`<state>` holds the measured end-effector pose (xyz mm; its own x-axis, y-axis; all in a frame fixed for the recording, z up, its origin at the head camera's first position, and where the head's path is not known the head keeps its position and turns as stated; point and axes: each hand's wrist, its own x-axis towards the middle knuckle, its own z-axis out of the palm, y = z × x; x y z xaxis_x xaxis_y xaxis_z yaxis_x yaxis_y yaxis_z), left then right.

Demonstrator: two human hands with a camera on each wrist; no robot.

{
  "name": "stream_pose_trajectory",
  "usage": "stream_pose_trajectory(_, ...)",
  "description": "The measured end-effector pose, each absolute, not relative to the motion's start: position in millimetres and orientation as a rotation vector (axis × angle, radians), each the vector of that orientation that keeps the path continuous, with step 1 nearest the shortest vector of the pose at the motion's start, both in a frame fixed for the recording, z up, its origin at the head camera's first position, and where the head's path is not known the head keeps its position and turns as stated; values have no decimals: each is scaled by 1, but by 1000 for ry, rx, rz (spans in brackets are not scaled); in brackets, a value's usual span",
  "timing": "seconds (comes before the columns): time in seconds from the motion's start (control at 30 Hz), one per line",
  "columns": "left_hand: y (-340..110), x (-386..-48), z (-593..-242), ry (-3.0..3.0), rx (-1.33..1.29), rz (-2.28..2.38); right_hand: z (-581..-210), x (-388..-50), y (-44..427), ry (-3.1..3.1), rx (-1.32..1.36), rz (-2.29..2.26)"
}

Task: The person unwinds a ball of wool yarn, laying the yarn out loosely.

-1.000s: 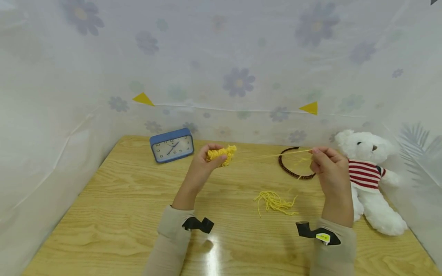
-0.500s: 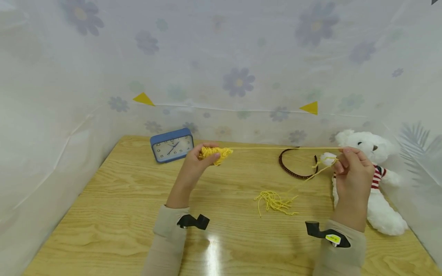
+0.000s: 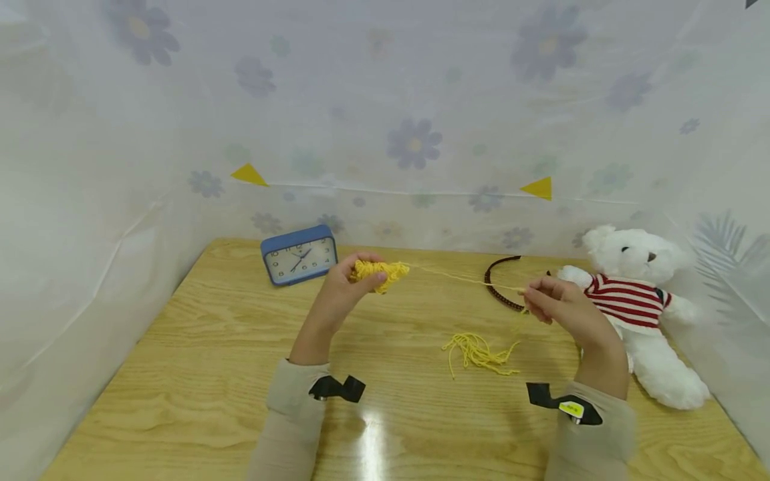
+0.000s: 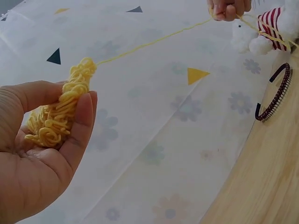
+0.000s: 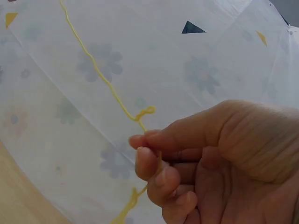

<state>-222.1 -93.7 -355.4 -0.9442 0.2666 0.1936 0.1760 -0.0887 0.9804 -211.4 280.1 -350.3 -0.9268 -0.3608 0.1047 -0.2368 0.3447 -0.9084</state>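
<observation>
My left hand holds a looped bundle of yellow yarn above the table, thumb on one side and fingers round the other. In the left wrist view the bundle shows many tight curls. From its tip a single yarn strand runs to my right hand, which pinches it between thumb and forefinger. The strand is slightly slack, with a small kink near the fingertips in the right wrist view. Below that hand, more yarn trails down. A loose pile of yarn lies on the table.
A blue alarm clock stands at the back left. A dark beaded headband lies behind the strand. At the right sits a white teddy bear in a striped sweater. A flowered curtain encloses the wooden table.
My right hand moved right, drawing the strand long and taut, then came back left and lower, so the strand sags. The left hand shifted slightly left with the bundle.
</observation>
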Motion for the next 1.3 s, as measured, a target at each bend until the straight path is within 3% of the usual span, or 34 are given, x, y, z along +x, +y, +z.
stream_pose_trajectory(0.4, -72, -221, -364, 2134, 696, 2010, -362, -226, 248, 2476, -498, -1292)
stream_pose_trajectory(0.8, -55, -220, -370, 2116, 701, 1957, -354, -223, 193, 2137, -816, -1558)
stream_pose_trajectory(1.3, -65, -221, -366, 2087, 711, 2036, -351, -219, 196, 2207, -835, -1698)
